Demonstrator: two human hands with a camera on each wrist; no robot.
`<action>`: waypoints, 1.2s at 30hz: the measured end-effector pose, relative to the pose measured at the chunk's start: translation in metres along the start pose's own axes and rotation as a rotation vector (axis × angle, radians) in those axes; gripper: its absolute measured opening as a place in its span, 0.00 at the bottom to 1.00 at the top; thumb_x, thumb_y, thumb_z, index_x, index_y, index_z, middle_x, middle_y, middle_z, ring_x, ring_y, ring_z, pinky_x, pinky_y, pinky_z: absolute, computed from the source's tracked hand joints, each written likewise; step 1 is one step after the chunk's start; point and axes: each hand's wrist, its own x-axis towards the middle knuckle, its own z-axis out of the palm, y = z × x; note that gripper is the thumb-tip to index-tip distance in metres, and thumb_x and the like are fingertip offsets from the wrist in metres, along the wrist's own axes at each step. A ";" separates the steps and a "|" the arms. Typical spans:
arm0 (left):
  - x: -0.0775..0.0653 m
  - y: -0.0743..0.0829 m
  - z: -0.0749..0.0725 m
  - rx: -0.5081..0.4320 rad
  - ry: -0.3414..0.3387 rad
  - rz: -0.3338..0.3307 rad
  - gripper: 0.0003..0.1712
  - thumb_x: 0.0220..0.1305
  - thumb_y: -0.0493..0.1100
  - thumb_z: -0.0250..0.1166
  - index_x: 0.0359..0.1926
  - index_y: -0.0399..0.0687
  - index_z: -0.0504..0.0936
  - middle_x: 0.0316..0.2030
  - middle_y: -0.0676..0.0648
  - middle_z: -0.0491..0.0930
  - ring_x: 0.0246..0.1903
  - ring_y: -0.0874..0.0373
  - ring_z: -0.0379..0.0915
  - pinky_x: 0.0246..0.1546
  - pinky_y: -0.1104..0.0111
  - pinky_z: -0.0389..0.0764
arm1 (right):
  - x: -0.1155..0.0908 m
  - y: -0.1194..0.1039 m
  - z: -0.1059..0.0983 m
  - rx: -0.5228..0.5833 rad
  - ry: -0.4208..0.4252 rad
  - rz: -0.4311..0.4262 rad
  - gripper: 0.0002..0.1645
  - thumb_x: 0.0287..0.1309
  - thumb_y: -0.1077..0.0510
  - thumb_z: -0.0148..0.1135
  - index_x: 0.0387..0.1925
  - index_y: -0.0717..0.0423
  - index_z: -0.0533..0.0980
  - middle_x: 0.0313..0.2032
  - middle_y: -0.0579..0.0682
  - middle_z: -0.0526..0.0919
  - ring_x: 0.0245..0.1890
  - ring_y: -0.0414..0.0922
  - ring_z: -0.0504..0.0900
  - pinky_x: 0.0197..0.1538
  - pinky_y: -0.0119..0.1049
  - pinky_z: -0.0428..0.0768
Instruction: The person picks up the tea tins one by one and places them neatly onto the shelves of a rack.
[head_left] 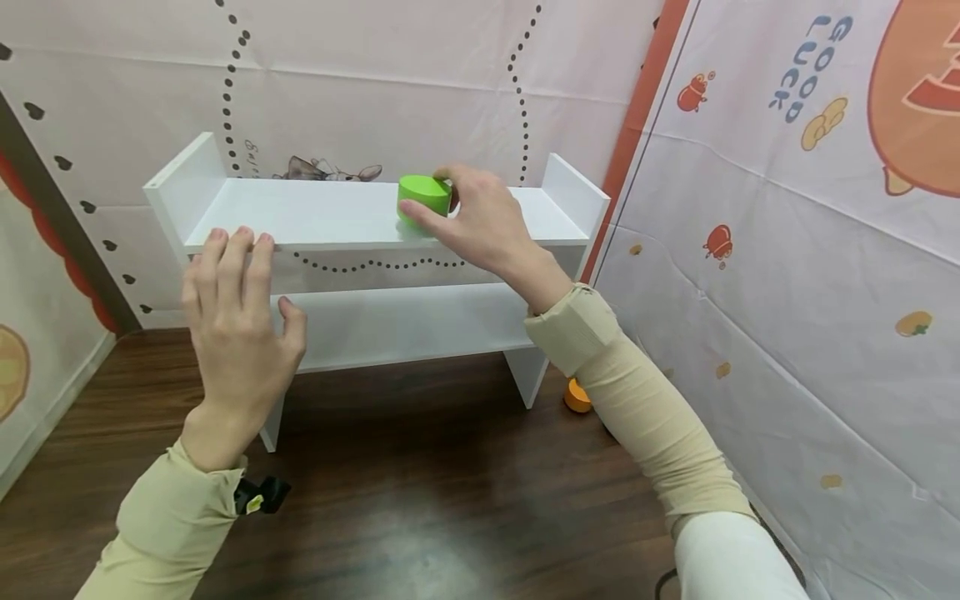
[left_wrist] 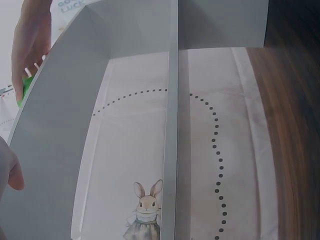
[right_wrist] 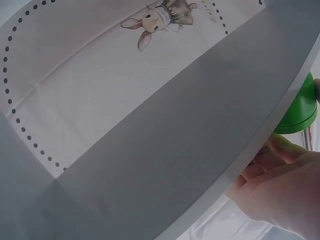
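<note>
A short bright green cylinder (head_left: 422, 190) is on the top board of a white two-tier shelf (head_left: 315, 212), right of its middle. My right hand (head_left: 491, 218) grips it from the right, thumb on the near side and fingers behind. In the right wrist view the green cylinder (right_wrist: 300, 109) shows partly past the board's edge, with fingers close beside it. My left hand (head_left: 236, 321) is at the shelf's front left edge, its fingers straight and fingertips at the top board's edge. It holds nothing. Only part of the left hand (left_wrist: 9, 167) enters the left wrist view.
White side panels (head_left: 191, 187) rise at both ends of the shelf. A lower board (head_left: 405, 321) runs beneath. An orange round object (head_left: 577, 397) lies on the dark wooden floor (head_left: 420, 492) by the right leg. Printed cloth walls (head_left: 420, 92) stand behind and at both sides.
</note>
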 end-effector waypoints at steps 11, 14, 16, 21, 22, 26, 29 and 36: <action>-0.002 0.000 0.005 -0.004 -0.004 0.009 0.31 0.53 0.33 0.52 0.62 0.36 0.70 0.62 0.34 0.70 0.68 0.40 0.58 0.72 0.50 0.52 | 0.006 -0.010 0.007 -0.080 -0.045 0.019 0.32 0.57 0.34 0.59 0.53 0.52 0.76 0.34 0.45 0.78 0.35 0.41 0.72 0.33 0.29 0.65; -0.003 -0.001 0.004 -0.001 -0.011 0.010 0.32 0.53 0.33 0.52 0.63 0.36 0.70 0.62 0.34 0.69 0.68 0.39 0.57 0.72 0.50 0.52 | 0.006 -0.009 0.010 -0.096 -0.049 0.018 0.33 0.56 0.33 0.59 0.53 0.52 0.76 0.34 0.46 0.78 0.33 0.41 0.71 0.32 0.29 0.65; -0.003 -0.001 0.004 0.000 -0.012 0.009 0.32 0.53 0.33 0.52 0.62 0.36 0.70 0.62 0.33 0.69 0.68 0.39 0.57 0.72 0.49 0.52 | 0.006 -0.009 0.011 -0.111 -0.060 0.016 0.34 0.56 0.32 0.58 0.53 0.52 0.75 0.35 0.46 0.78 0.34 0.41 0.72 0.33 0.30 0.66; -0.003 0.000 0.004 -0.005 -0.003 0.005 0.31 0.53 0.32 0.53 0.62 0.36 0.70 0.62 0.33 0.69 0.68 0.39 0.58 0.71 0.49 0.53 | -0.001 -0.008 0.004 -0.118 -0.071 0.038 0.45 0.54 0.29 0.57 0.65 0.51 0.67 0.43 0.46 0.82 0.42 0.42 0.77 0.46 0.35 0.72; -0.002 0.000 0.004 -0.008 -0.001 0.004 0.31 0.53 0.32 0.53 0.62 0.36 0.70 0.62 0.33 0.69 0.68 0.39 0.58 0.71 0.49 0.53 | -0.004 -0.007 0.001 -0.099 -0.049 0.039 0.46 0.54 0.29 0.58 0.66 0.51 0.66 0.44 0.47 0.82 0.43 0.42 0.77 0.48 0.36 0.72; -0.001 0.000 0.005 -0.013 0.003 0.001 0.31 0.53 0.32 0.53 0.62 0.37 0.70 0.62 0.34 0.69 0.68 0.39 0.57 0.71 0.49 0.52 | -0.024 0.008 -0.010 0.045 0.141 -0.005 0.36 0.57 0.39 0.62 0.61 0.56 0.71 0.41 0.52 0.84 0.41 0.46 0.78 0.48 0.38 0.73; -0.001 -0.001 0.005 -0.016 0.007 -0.004 0.32 0.53 0.33 0.53 0.62 0.37 0.70 0.62 0.34 0.69 0.68 0.39 0.57 0.71 0.49 0.52 | -0.044 0.026 -0.015 0.163 0.322 -0.068 0.25 0.59 0.48 0.63 0.52 0.61 0.76 0.35 0.55 0.84 0.34 0.47 0.78 0.40 0.35 0.74; -0.001 -0.003 0.005 -0.020 0.016 -0.009 0.32 0.54 0.34 0.52 0.63 0.38 0.70 0.63 0.35 0.69 0.69 0.41 0.57 0.71 0.49 0.52 | -0.100 0.083 -0.015 0.248 0.503 -0.064 0.14 0.59 0.58 0.62 0.41 0.67 0.78 0.27 0.58 0.83 0.22 0.38 0.72 0.28 0.22 0.70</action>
